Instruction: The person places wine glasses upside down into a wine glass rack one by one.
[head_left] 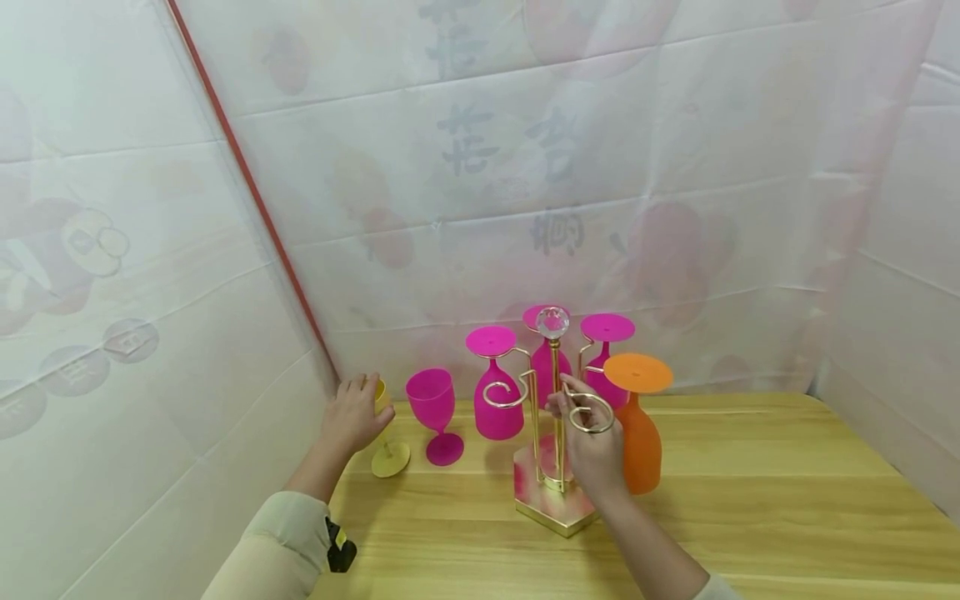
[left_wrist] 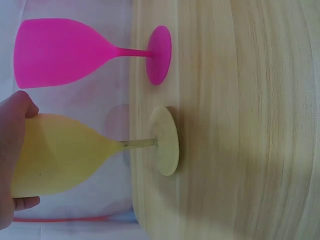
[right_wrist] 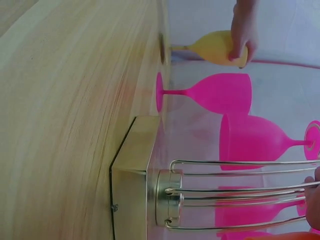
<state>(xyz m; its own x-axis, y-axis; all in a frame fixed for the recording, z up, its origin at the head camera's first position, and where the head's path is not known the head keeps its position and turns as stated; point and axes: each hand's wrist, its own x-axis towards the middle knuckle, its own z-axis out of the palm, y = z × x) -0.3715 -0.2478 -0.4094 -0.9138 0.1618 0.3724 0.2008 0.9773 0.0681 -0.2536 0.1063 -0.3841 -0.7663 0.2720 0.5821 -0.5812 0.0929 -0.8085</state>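
My left hand [head_left: 356,419] grips the upper bowl of a yellow goblet [left_wrist: 65,155], thumb and fingers on opposite sides near the rim. The goblet is upright, its foot at the tabletop. Beside it a magenta goblet [head_left: 431,402] stands upright by itself. With my right hand [head_left: 595,444] I hold the gold wires of a goblet rack [head_left: 555,508], close to its centre post. Three magenta goblets hang upside down from the rack, one of them at the left [head_left: 498,408]. On its right side hangs an orange goblet [head_left: 639,450], also upside down.
The rack has a clear faceted knob [head_left: 552,322] on top and a hexagonal base. Its empty curled hooks [head_left: 504,395] point towards the front. Behind the wooden table [head_left: 780,483] hangs a pale printed cloth [head_left: 480,208], with another along the left side.
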